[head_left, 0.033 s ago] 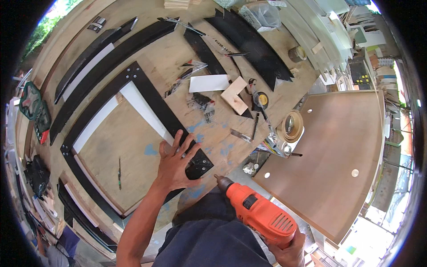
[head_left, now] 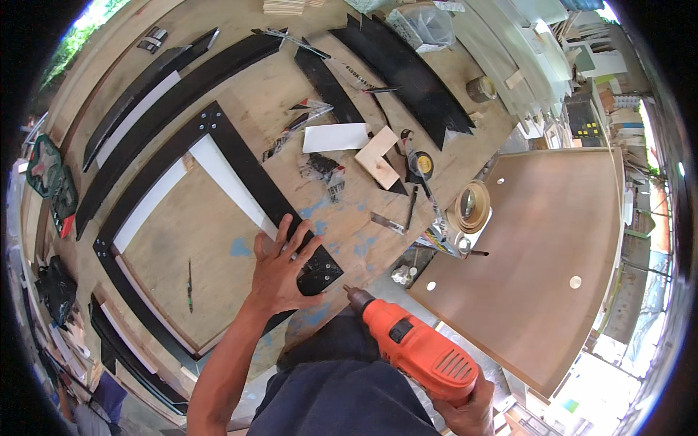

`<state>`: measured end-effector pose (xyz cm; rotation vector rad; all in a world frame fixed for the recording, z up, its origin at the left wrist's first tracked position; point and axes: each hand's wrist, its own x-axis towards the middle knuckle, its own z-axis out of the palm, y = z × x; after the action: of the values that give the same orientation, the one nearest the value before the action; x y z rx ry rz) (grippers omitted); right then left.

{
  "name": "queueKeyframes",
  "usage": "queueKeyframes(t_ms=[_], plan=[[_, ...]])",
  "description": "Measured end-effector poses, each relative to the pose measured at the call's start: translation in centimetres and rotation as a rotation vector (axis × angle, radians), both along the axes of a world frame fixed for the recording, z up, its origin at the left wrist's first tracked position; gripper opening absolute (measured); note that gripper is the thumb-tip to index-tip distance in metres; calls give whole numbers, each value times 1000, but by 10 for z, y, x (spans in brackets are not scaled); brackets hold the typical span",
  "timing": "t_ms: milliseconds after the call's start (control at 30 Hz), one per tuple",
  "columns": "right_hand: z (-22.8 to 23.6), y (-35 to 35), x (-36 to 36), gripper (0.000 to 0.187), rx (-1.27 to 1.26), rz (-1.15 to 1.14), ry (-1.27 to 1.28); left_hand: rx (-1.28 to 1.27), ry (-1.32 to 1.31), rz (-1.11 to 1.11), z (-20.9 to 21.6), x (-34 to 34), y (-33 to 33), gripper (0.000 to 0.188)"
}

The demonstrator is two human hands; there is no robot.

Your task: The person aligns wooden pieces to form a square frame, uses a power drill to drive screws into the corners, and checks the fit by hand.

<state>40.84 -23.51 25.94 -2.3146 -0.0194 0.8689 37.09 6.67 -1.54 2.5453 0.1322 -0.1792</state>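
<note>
My left hand [head_left: 278, 263] lies with its fingers spread over the near right corner of a black frame [head_left: 246, 166]. Its thumb is at the frame's near edge. Screw heads show at the frame's corners, and white strips [head_left: 227, 182] run along two inner sides. In my right hand [head_left: 472, 411] is an orange power drill [head_left: 422, 343], gripped by its handle, which is mostly hidden. The drill points up and left; its bit tip is just beside the frame corner, apparently apart from it. A thin dark and green stick [head_left: 190, 287] lies inside the frame.
Black boards [head_left: 407, 76] lie at the back of the wooden table. Right of the frame are an L-shaped wood piece [head_left: 376, 160], a white rectangle [head_left: 336, 137], a tape measure [head_left: 420, 166] and a coiled tan band [head_left: 467, 211]. A large brown panel [head_left: 531, 261] stands right; a green tool case [head_left: 45, 168] left.
</note>
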Motion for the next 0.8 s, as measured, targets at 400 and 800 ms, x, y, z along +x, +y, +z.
queueKeyframes(t_ms=[400, 800], plan=[[-14, 23, 26, 73, -64, 396, -113, -85, 13, 47, 9, 0, 4, 109], [-20, 52, 33, 67, -103, 439, -64, -95, 5, 35, 9, -2, 7, 107]])
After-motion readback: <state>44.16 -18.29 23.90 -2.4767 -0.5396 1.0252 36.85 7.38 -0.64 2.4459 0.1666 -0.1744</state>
